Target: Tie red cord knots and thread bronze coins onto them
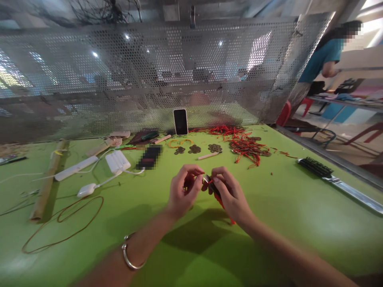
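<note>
Above the green table (278, 235), my two hands nearly meet. My left hand (184, 187) is closed, its thumb and finger pinching a red cord (203, 173); dark reddish round pieces hang by its fingers, partly hidden. My right hand (229, 189) is wrapped round a slim tool with a short shiny blade (206, 179) and a dark and red body, which looks like a small pair of scissors. The blade's tip lies close to the cord at my left fingertips. Red ends (232, 221) show below my right palm.
Beyond my hands lie coin clusters (194, 149), a pale stick (209, 155) and a heap of red cords with coins (248, 147). A phone (180, 122) leans upright. Chargers (117, 161) and a bamboo piece (49, 183) lie left, a brush (315, 166) right. A person (321, 59) stands behind.
</note>
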### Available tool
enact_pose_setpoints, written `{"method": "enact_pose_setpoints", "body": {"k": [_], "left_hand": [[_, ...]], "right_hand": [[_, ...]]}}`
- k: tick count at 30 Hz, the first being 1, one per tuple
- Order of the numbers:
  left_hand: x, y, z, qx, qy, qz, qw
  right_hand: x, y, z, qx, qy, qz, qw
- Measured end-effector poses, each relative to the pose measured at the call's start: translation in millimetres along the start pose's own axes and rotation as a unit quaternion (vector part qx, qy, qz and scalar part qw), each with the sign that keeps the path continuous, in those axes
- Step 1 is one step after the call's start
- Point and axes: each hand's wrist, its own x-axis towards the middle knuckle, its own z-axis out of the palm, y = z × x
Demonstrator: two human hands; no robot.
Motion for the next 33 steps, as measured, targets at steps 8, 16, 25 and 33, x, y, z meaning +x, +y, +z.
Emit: {"method": "enact_pose_setpoints", "body": {"k": [8, 16, 25, 33], "left_hand": [[8, 4, -8.2, 0.039, -0.061, -0.024, 0.997], [10, 9, -5.2, 0.030, -0.129, -0.057, 0.990], [8, 9, -1.4, 0.010, -0.134, -0.068, 0.989], [7, 6, -6.2, -0.062, -0.100, -0.067, 0.991]], "right_hand": [[1, -2, 0, 0.016, -0.018, 0.006, 1.000], [4, 8, -2, 0.032, 0.021, 0.004, 0.999], [5, 10, -1, 0.061, 0.021, 0.013, 0.998], [22, 18, -15, 0.136, 0.099, 0.000, 0.986]]}}
